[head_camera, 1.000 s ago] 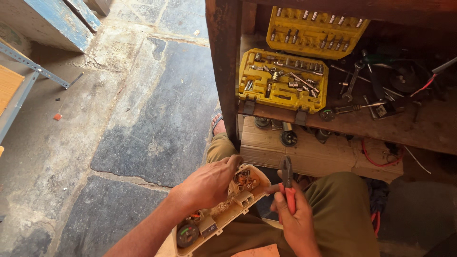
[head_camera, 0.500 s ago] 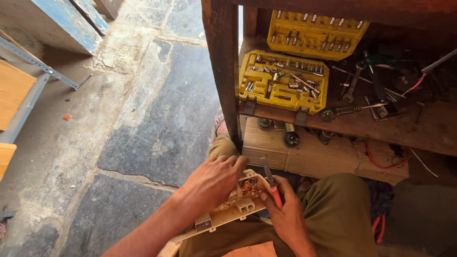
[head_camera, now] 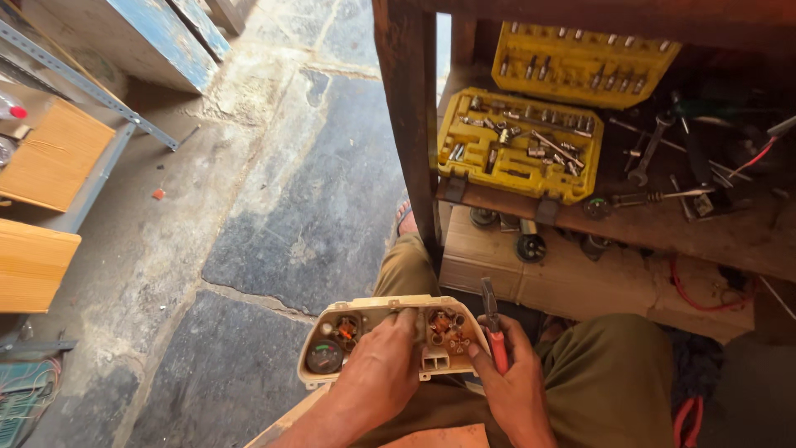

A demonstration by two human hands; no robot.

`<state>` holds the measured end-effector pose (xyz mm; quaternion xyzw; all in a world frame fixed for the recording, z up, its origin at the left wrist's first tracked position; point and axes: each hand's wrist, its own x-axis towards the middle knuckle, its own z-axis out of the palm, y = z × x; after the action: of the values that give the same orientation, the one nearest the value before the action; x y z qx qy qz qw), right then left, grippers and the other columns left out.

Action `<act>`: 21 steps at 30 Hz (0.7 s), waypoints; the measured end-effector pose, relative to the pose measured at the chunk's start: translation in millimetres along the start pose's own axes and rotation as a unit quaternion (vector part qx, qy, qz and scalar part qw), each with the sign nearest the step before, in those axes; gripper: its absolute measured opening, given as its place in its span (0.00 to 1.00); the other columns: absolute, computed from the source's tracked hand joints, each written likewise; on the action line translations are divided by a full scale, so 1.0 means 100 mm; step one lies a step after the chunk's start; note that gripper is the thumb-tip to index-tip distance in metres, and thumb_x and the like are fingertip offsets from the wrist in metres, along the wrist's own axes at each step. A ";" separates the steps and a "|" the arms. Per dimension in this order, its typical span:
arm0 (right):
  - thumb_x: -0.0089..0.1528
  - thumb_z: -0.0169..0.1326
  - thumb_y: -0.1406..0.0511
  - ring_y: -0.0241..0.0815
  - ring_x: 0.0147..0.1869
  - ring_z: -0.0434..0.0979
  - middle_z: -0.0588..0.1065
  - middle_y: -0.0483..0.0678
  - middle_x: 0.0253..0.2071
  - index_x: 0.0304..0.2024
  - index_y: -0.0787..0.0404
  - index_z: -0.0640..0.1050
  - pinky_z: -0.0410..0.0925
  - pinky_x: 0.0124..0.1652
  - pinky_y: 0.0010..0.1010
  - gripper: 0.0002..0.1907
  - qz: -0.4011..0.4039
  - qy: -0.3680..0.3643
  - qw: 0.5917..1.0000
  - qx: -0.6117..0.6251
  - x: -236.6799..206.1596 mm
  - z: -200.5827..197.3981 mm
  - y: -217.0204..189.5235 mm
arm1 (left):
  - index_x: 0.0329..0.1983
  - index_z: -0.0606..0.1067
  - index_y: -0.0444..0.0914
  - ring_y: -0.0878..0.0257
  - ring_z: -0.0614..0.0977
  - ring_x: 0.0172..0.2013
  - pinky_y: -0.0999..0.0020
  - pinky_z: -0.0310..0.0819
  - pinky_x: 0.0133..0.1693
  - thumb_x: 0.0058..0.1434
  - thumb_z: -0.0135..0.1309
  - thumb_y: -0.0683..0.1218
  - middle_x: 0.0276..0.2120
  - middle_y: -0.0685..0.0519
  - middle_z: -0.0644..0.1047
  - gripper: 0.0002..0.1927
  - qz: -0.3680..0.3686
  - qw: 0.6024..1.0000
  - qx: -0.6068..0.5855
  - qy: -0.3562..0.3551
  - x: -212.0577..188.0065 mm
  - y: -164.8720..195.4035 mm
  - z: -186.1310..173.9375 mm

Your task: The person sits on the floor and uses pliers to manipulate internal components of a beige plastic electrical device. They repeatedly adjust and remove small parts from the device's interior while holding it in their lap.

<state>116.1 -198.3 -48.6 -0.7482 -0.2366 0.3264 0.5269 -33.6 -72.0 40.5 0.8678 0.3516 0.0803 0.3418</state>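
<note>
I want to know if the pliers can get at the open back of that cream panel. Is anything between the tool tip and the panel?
Nothing visible does. The right hand holds the red-handled pliers upright beside the cream instrument panel, tip just past its right edge. The left hand grips the panel's lower middle, left of the copper-coloured cavity, which lies uncovered.

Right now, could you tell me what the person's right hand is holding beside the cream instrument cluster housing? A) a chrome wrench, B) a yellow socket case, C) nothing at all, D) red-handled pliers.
D: the right hand grips red-handled pliers, nose pointing up, next to the cream instrument cluster housing steadied by the left hand.
</note>
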 end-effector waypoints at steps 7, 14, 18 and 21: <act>0.58 0.59 0.70 0.34 0.44 0.78 0.80 0.47 0.42 0.53 0.61 0.77 0.71 0.43 0.27 0.19 0.040 -0.003 0.998 0.042 -0.02 -0.01 -0.01 | 0.47 0.78 0.32 0.60 0.84 0.31 0.65 0.78 0.37 0.62 0.54 0.43 0.33 0.48 0.84 0.13 -0.216 0.945 -0.244 -0.026 0.07 -0.13 0.20; 0.60 0.58 0.69 0.34 0.41 0.76 0.79 0.48 0.39 0.52 0.62 0.77 0.71 0.41 0.27 0.17 0.034 -0.009 0.999 0.021 -0.01 -0.03 0.01 | 0.54 0.78 0.33 0.66 0.80 0.34 0.69 0.77 0.38 0.65 0.50 0.40 0.37 0.52 0.83 0.15 -0.221 0.906 -0.357 -0.046 0.01 -0.09 0.25; 0.61 0.59 0.65 0.32 0.42 0.77 0.80 0.46 0.40 0.52 0.62 0.77 0.71 0.42 0.26 0.17 0.012 -0.007 1.000 0.023 -0.03 -0.04 -0.01 | 0.56 0.77 0.35 0.66 0.81 0.37 0.70 0.77 0.42 0.64 0.52 0.42 0.38 0.52 0.83 0.17 -0.270 0.905 -0.323 -0.060 0.03 -0.04 0.21; 0.61 0.60 0.59 0.33 0.41 0.76 0.80 0.46 0.38 0.52 0.61 0.78 0.71 0.40 0.27 0.19 0.024 -0.008 1.000 0.000 -0.05 -0.06 -0.01 | 0.63 0.73 0.38 0.66 0.79 0.44 0.68 0.74 0.47 0.65 0.51 0.42 0.46 0.52 0.81 0.21 -0.346 0.834 -0.424 -0.074 0.07 -0.02 0.15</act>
<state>117.2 -204.7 -45.1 -0.7508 -0.2233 0.3450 0.5172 -24.0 -74.6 26.9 0.4633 0.5336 0.0333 0.7068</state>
